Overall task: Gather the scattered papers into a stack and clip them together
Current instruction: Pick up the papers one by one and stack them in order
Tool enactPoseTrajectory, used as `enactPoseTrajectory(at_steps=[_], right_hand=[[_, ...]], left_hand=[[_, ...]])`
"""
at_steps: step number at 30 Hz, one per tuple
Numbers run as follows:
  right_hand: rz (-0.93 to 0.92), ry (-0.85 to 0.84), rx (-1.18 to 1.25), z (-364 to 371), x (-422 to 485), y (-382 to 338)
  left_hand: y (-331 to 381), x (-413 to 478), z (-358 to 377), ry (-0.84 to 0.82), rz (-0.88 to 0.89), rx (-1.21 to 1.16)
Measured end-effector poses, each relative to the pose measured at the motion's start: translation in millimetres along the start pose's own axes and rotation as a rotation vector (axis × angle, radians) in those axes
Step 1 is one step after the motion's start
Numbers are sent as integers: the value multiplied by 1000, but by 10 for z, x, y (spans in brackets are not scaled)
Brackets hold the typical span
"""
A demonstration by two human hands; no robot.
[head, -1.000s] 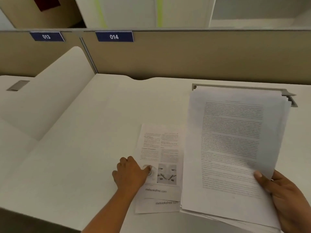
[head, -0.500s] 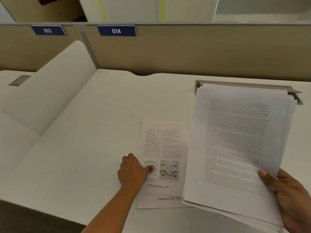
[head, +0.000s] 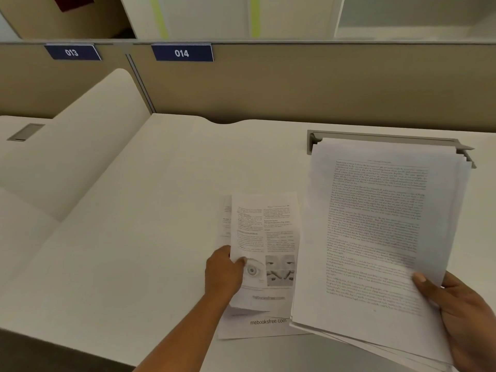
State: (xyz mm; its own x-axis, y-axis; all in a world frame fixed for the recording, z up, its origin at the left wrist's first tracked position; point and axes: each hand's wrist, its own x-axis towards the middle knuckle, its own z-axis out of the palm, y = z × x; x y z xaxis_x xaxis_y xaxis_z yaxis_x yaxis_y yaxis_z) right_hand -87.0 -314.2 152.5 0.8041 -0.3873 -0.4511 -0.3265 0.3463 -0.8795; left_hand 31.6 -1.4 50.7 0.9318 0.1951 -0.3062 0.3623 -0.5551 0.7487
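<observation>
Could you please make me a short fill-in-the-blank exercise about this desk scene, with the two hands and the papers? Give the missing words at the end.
1. The right hand holds the stack of papers with its ____ pressed on the front page.
2. The left hand pinches the illustrated sheet at its ____ edge.
3. The lower sheet on the desk shows the web address ____ near its bottom.
4. The blue sign on the right reads ____.
Missing words: thumb; left; mebooksfree.com; 014.
</observation>
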Motion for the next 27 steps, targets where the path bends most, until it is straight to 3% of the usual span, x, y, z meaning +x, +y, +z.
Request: enactPoseTrajectory(at_steps=[4, 9, 22, 27], right_hand=[[16, 12, -16, -36, 4, 21], [13, 3, -12, -57, -30, 6], [-5, 69, 37, -241, -107, -39], [-41, 73, 52, -256, -135, -95]], left_hand=[[14, -59, 167, -143, -63, -171], [83, -123, 361, -187, -68, -253], [591, -417, 883, -528, -109, -447], [839, -600, 678, -612, -21, -579]])
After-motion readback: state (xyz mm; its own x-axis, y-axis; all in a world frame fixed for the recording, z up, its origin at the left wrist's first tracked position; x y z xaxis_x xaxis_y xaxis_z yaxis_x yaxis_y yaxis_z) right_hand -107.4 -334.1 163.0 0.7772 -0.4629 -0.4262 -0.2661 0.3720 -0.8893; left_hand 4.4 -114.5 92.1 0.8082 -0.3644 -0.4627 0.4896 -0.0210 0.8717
